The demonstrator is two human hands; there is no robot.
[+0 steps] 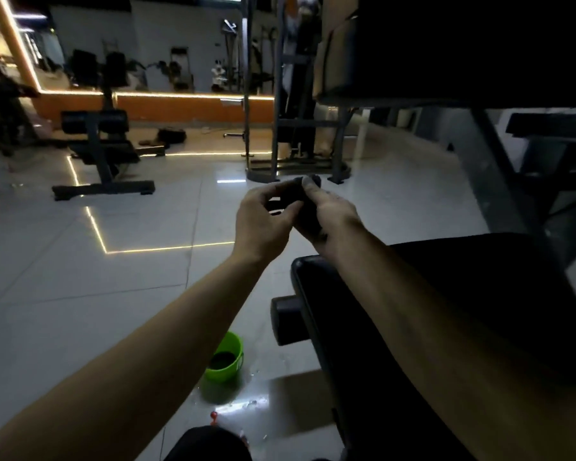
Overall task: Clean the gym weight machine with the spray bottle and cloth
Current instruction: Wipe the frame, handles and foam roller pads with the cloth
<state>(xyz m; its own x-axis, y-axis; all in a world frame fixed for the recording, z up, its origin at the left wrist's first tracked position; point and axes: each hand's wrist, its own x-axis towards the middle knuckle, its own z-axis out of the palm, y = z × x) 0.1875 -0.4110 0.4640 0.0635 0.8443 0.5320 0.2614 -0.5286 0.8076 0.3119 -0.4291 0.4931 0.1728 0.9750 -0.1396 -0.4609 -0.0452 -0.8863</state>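
- The left hand (263, 219) and right hand (331, 216) are raised together in front, above the tiled floor (80, 277).
- Both hands curl around a dark cloth (291, 193). The left fingers pinch one end and the right hand grips the rest.
- The weight machine (429, 294), with its black padded seat, lies just under the right forearm.
- A green bucket (228, 347) stands on the floor beside the seat.
- A red-tipped object (214, 415) lies near the bucket, too blurred to identify.
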